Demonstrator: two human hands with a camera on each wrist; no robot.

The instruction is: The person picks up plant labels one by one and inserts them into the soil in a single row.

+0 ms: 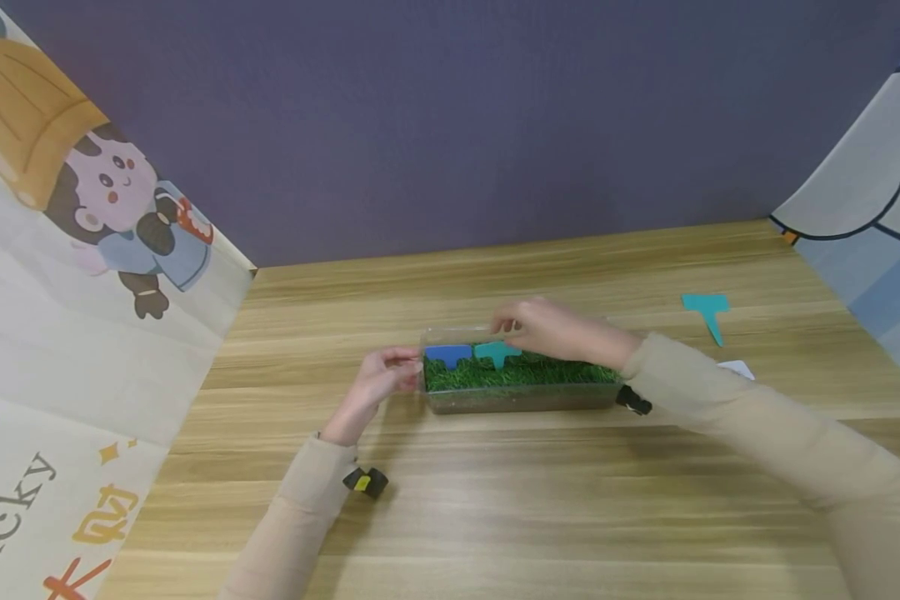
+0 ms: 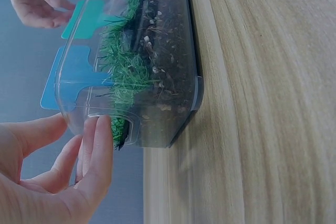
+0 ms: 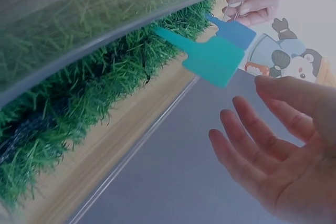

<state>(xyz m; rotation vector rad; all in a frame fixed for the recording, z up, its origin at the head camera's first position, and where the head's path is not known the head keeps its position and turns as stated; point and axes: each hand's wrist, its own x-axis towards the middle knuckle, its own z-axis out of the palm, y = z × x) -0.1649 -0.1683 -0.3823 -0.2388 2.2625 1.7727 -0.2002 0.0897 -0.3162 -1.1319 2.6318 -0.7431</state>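
Note:
A long clear plastic planter box [image 1: 525, 402] holds green grass [image 1: 555, 369] over dark soil, which shows through its wall in the left wrist view. Two T-shaped plant labels stand in the grass near the left end, one blue [image 1: 448, 354] and one teal [image 1: 497, 352]. My left hand [image 1: 381, 383] touches the box's left end, thumb near the rim and fingertips against the end wall. Over the back edge, close to the teal label, hovers my right hand [image 1: 543, 327]. Its fingers [image 3: 252, 124] are spread and hold nothing, apart from the label in the right wrist view.
Another teal plant label [image 1: 708, 313] lies flat on the wooden table [image 1: 435, 508], right of the box. A small white piece [image 1: 737, 368] shows partly behind the right sleeve. A dark blue-grey panel [image 1: 465, 125] rises behind the table, with printed cloths at both sides.

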